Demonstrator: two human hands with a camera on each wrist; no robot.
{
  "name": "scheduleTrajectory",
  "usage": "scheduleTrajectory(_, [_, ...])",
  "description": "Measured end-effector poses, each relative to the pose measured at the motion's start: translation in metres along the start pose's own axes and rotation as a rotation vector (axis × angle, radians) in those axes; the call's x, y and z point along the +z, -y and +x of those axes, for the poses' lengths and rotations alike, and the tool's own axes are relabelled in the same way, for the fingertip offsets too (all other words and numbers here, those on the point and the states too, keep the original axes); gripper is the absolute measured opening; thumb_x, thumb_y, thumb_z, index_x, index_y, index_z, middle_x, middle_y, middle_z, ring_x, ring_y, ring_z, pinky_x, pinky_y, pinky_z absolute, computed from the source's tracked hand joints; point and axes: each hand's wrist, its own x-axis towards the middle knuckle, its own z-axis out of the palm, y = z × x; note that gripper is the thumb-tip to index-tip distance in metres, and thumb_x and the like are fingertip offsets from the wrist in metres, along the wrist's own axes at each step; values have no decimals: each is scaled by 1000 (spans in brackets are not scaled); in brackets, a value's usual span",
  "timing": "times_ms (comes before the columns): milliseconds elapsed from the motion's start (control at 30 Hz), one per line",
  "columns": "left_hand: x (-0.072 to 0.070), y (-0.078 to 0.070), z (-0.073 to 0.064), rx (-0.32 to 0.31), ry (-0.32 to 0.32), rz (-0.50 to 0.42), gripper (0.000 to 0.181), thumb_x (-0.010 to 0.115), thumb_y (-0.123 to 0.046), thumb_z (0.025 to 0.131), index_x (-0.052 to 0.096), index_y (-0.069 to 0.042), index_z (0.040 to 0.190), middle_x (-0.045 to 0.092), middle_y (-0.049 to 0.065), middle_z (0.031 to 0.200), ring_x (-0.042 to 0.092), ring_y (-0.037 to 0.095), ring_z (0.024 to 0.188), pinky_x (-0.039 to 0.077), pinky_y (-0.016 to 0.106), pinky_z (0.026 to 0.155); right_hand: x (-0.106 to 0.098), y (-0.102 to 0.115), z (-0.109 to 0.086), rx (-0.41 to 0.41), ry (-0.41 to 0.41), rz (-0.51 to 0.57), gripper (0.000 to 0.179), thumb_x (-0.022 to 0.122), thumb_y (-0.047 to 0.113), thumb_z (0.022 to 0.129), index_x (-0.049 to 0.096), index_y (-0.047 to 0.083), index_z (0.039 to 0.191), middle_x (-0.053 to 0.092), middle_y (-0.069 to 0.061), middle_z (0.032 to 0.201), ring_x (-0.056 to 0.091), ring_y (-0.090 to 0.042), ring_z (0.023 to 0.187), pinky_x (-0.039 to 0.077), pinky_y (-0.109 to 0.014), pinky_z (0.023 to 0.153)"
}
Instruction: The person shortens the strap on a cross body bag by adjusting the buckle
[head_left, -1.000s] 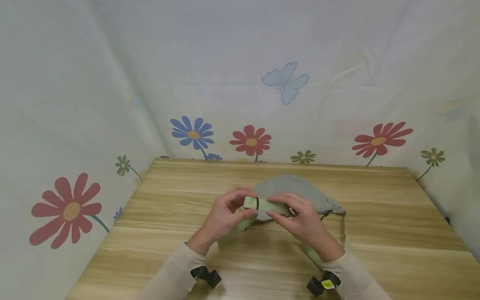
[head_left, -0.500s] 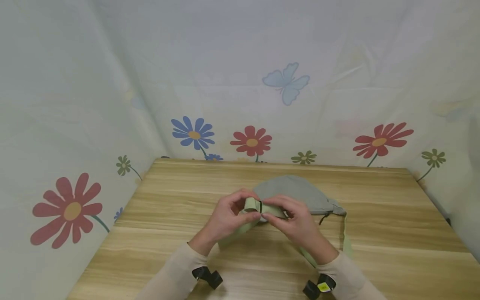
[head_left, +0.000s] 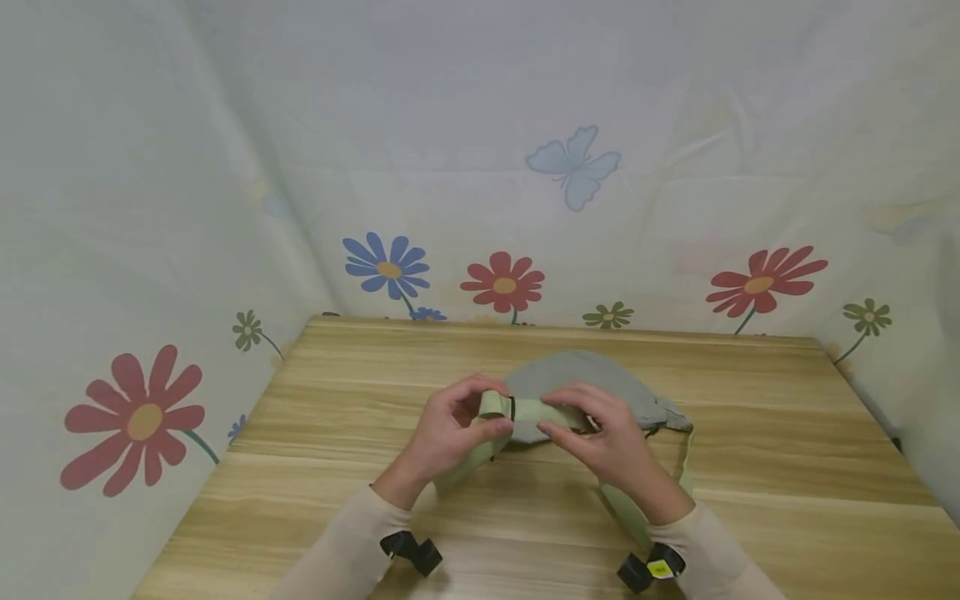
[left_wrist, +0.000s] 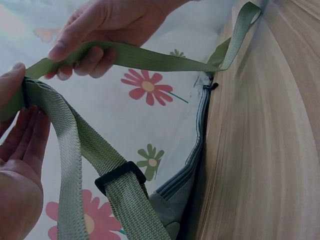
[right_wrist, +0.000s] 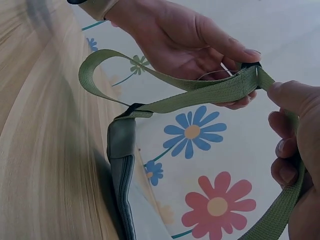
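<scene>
Nearest, two sleeves point(head_left: 348, 542) came in from the lower edge, each with one wrist camera point(head_left: 412, 552) at the cuff. Past them, both hands were raised over the bench point(head_left: 765, 517), just apart and facing each other. The left hand point(head_left: 447, 427) pinched a green strap point(head_left: 536, 411) between thumb and fingers, right at a black band point(head_left: 513, 408), with a short fold of strap poking out on the left side of that band. The right hand point(head_left: 606, 432) gripped the same strap a little to the right, thumb in front and fingers curled behind, so one stretch of it spanned the gap between the hands. From there the strap sagged beneath the right wrist and led up to the right corner of a grey bag point(head_left: 581, 375). The left wrist view showed one black slider point(left_wrist: 114, 174) on the strap, below the left hand, and a zip point(left_wrist: 177, 185) along the bag. The one bag lay just beyond the fingers, on the bench, partly hidden by them. Farthest back hung a pale sheet point(head_left: 450, 100) printed with three large red flowers point(head_left: 504, 285), one large blue flower point(head_left: 388, 268), three small green flowers point(head_left: 608, 315) and a pale blue butterfly point(head_left: 576, 167).
</scene>
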Motion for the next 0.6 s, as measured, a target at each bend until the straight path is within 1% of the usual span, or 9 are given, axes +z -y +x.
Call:
scheduleTrajectory(133, [1,1,0,4,8,-1,33,82,-10,97,67,4,122,68,5,122,63,9,105,56,21,90,1,0,1,3,1,-6,43,87,-9,82,78,10,120,78,-7,107,60,-9,79,47,-20,65])
scheduleTrajectory(233, [1,0,1,11,16,0,33,82,-10,97,67,5,123,67,4,121,63,9,103,56,21,87,2,1,3,-10,4,-18,42,88,-7,82,78,10,119,78,-7,108,64,-11,84,49,-19,69])
scheduleTrajectory(300, [2,1,2,14,21,-2,32,82,-10,97,68,3,123,68,7,121,63,9,103,55,21,87,3,2,4,-26,9,-25,40,88,-6,83,78,9,119,78,-7,109,69,-14,90,52,-19,74])
scheduleTrajectory(367, [2,1,2,17,26,3,30,82,-10,97,69,0,123,68,12,121,63,10,105,55,21,89,5,3,6,-44,17,-36,37,88,-2,85,78,9,119,78,-7,110,71,-16,94,53,-19,77])
scheduleTrajectory(467, [3,2,3,16,32,16,28,81,-11,98,70,-3,123,69,18,123,64,12,110,54,24,93,6,4,8,-61,36,-50,35,88,2,87,78,8,120,78,-6,110,70,-16,93,53,-19,76])
scheduleTrajectory(533, [3,2,3,11,36,26,28,81,-11,98,71,-4,123,69,19,123,64,12,112,53,25,95,5,4,9,-68,49,-65,36,88,2,87,77,8,121,77,-7,111,69,-15,91,53,-19,74])
scheduleTrajectory(600, [2,2,2,4,28,37,27,81,-12,99,71,-5,123,69,17,124,64,12,113,53,25,95,4,4,8,-54,60,-78,39,89,0,86,77,8,122,77,-8,112,69,-14,91,53,-19,73])
